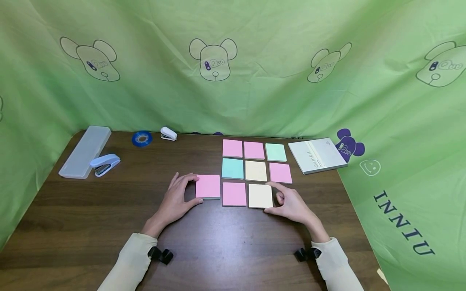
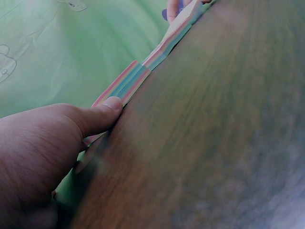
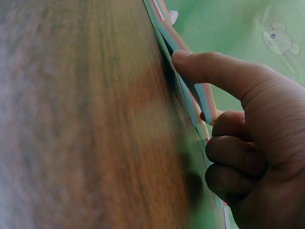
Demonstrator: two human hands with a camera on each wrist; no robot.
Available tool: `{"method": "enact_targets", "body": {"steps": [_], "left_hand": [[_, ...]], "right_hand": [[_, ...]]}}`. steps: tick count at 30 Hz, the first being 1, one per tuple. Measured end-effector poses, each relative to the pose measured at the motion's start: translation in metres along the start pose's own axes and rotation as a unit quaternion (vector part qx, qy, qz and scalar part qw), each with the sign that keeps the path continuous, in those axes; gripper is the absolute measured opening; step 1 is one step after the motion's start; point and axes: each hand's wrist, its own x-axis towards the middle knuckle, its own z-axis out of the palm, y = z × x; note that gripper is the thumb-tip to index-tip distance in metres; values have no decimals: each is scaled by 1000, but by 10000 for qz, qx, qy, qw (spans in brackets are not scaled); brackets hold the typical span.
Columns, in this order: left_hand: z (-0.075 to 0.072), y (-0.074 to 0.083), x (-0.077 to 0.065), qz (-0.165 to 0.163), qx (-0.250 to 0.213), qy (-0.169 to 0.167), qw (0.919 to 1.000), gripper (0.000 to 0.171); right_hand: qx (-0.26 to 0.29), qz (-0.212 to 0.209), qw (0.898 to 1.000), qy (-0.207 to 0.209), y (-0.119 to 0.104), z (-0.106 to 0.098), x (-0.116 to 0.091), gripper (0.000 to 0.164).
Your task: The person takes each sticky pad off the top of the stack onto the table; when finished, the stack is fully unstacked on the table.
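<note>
My left hand (image 1: 176, 199) holds a pink-topped sticky note pad (image 1: 208, 186), thumb at its near edge and a finger at its far left corner. In the left wrist view, the thumb presses the pad's striped side (image 2: 127, 82). With thumb and index finger my right hand (image 1: 294, 205) pinches a cream-topped sticky note pad (image 1: 260, 196) by its near and far edges, the other fingers curled. In the right wrist view that pad (image 3: 206, 102) looks tilted. A pink pad (image 1: 234, 194) lies between the two held ones.
Behind lie two rows of pads: teal (image 1: 232, 168), cream (image 1: 256, 171) and pink (image 1: 280, 173), then two pinks (image 1: 232, 148) and a mint one (image 1: 276, 152). A notebook (image 1: 317, 155) lies right; a case (image 1: 85, 151), stapler (image 1: 105, 163), blue tape (image 1: 142, 138) and small white stapler (image 1: 168, 133) lie left.
</note>
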Motion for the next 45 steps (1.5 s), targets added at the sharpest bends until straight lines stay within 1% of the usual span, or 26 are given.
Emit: {"method": "enact_targets", "body": {"steps": [6, 14, 21, 29, 38, 42, 45], "left_hand": [[0, 0, -1, -21, 50, -11, 10000, 71], [-1, 1, -1, -36, 63, -25, 10000, 71], [-2, 2, 0, 109, -49, 36, 9999, 72], [-2, 2, 0, 115, -40, 55, 9999, 72], [-2, 2, 0, 49, -19, 8, 10000, 72], [-2, 2, 0, 32, 10, -8, 10000, 72], [-2, 2, 0, 30, 25, -12, 10000, 72]], "right_hand": [[-285, 85, 9995, -104, -2, 0, 0, 85], [-215, 152, 9996, -121, -4, -2, -1, 90], [-128, -86, 9999, 3, -3, -2, -2, 91], [-56, -250, 9996, 110, -5, -3, -1, 91], [382, -489, 9981, 57, -22, -2, 2, 75], [434, -536, 9976, 73, -32, 2, 6, 72], [401, -575, 9974, 191, -41, 6, 9, 69]]}}
